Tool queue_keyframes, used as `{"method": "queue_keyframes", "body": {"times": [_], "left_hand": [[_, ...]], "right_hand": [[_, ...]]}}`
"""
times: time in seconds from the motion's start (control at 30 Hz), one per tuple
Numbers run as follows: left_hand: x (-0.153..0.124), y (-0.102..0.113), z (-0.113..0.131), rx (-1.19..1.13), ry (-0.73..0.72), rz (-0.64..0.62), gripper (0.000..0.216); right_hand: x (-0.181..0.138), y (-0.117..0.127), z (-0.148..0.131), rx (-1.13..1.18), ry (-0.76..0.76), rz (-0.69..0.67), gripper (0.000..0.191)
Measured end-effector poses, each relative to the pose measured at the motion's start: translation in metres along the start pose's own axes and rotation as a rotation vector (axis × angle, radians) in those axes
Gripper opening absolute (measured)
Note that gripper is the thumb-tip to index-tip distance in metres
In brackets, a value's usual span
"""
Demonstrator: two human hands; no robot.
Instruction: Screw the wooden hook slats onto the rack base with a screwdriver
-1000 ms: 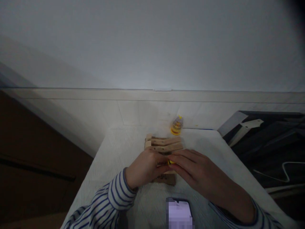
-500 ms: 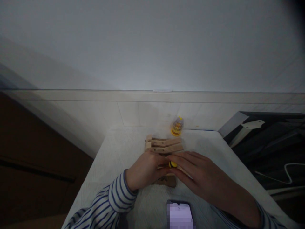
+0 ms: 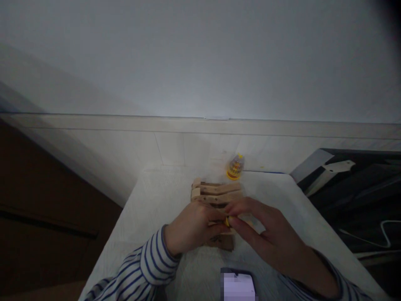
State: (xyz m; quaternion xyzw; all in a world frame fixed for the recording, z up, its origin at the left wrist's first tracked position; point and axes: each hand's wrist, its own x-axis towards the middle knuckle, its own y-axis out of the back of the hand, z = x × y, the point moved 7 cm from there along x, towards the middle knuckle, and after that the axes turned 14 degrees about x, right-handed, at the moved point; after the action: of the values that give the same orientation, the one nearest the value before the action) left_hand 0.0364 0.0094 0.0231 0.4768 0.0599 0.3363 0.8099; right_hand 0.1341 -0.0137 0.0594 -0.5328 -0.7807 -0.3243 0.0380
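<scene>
A small yellow and black screwdriver shows only in part between my fingertips, its tip hidden. My right hand pinches its yellow end between thumb and forefinger. From the left, my left hand is closed against the same spot, its thumb and fingers drawn together; what they grip is hidden. Beneath and behind both hands lies a light wooden assembly of bent slats with dark holes. Its near end, a brown wooden piece, shows below my left hand.
A clear cone-shaped container with a yellow base stands at the back of the white table, by the wall. A phone lies at the near edge. Dark panels and a white cable are at the right.
My right hand has shifted its fingers, from lying long over the yellow end to a bent pinch on it. My left hand has barely moved. The view has shifted slightly.
</scene>
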Motion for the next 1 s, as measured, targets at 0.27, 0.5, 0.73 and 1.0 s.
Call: {"method": "queue_keyframes", "body": {"times": [0.27, 0.5, 0.73, 1.0], "left_hand": [[-0.001, -0.005, -0.005, -0.018, -0.003, -0.018, 0.010], [-0.003, -0.005, -0.008, -0.042, -0.009, 0.009, 0.011], [-0.002, -0.005, -0.008, -0.086, -0.052, 0.045, 0.013], [-0.001, -0.002, -0.007, 0.001, -0.045, 0.068, 0.011]], "right_hand": [[0.002, 0.001, 0.016, 0.386, -0.165, 0.234, 0.013], [0.014, -0.012, 0.031, 0.562, -0.273, 0.242, 0.019], [0.019, -0.029, 0.037, 0.643, -0.358, 0.197, 0.020], [0.012, -0.024, 0.036, 0.534, -0.293, 0.432, 0.017]]}}
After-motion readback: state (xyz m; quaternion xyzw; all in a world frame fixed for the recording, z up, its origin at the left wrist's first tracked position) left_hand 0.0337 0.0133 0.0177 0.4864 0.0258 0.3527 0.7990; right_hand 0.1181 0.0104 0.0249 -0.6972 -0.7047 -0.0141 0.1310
